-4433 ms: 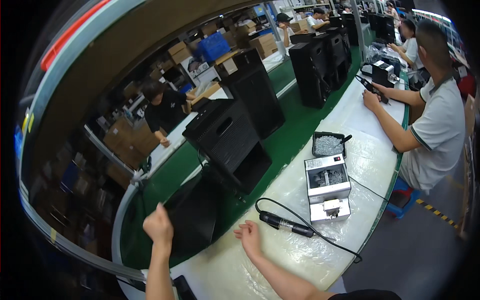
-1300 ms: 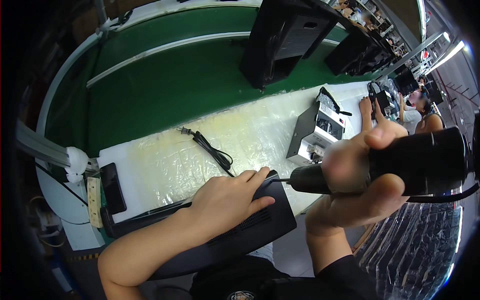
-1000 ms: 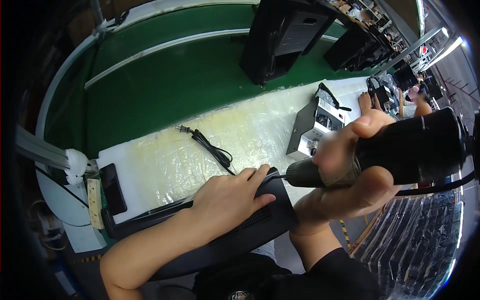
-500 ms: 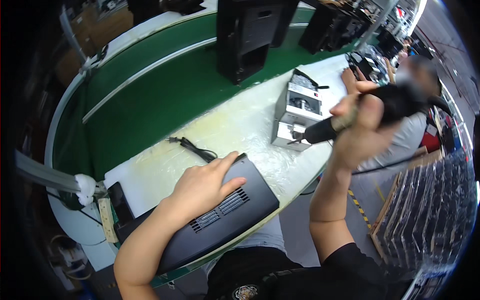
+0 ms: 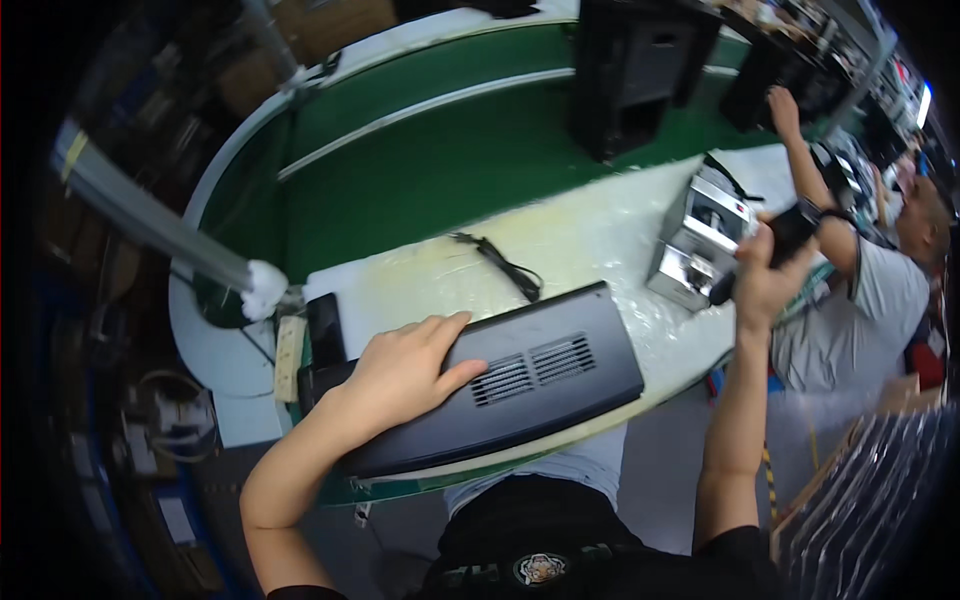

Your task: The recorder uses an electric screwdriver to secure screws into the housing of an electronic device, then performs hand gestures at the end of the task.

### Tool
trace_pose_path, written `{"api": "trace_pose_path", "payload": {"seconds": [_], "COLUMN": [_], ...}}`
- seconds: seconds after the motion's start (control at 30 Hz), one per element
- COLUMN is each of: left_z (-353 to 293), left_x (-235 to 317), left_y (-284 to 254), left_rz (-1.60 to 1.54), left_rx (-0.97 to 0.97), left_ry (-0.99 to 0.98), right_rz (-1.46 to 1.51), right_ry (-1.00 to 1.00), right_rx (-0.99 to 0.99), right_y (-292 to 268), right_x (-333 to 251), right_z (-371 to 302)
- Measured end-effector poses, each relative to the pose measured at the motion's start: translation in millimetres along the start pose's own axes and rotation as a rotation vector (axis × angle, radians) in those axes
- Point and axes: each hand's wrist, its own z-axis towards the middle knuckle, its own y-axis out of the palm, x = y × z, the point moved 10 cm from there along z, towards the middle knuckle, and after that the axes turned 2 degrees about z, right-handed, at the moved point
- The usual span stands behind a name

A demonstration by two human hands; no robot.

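A long dark grey speaker cabinet or casing [image 5: 570, 320] with two slotted vent patches lies at the near edge of the bench. My left hand [image 5: 405, 370] rests on its left part, fingers stretched out and thumb spread. My right hand [image 5: 765, 285] is closed around a black electric screwdriver [image 5: 792, 232], whose dark nose points down and to the left. The screwdriver's tip is close to the silver screw feeder [image 5: 685, 278]; whether they touch I cannot tell. Behind the casing lies a bundled black cord [image 5: 505, 268].
A tall black speaker cabinet [image 5: 630, 80] stands on the green conveyor belt [image 5: 430, 160]. At the left are a grey post [image 5: 160, 215], a power strip [image 5: 289, 358] and a black flat object [image 5: 325, 330]. On the right a co-worker [image 5: 850, 300] reaches toward the belt. Wrapped stacked panels [image 5: 870, 510] stand lower right.
My right hand has lowered the screwdriver to the screw feeder. My view has turned left, so the bench appears farther right. My left hand still lies on the casing, nearer its left end.
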Motion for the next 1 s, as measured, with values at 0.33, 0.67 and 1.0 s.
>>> {"api": "trace_pose_path", "payload": {"seconds": [0.33,0.67,1.0], "left_z": [-50,-56,-57], "left_x": [-35,-36,-35], "left_y": [-17,-23,-19], "left_rz": [-0.006,0.001,0.062], "left_rx": [0.214,0.258,0.306], "left_ry": [-0.12,-0.102,-0.076], "right_rz": [0.588,0.544,0.603], "right_ry": [-0.113,-0.099,-0.171], "right_rx": [-0.23,-0.609,-0.701], "right_y": [134,243,262], "right_x": [-218,-248,-238], "right_z": [-3,-65,-94]}}
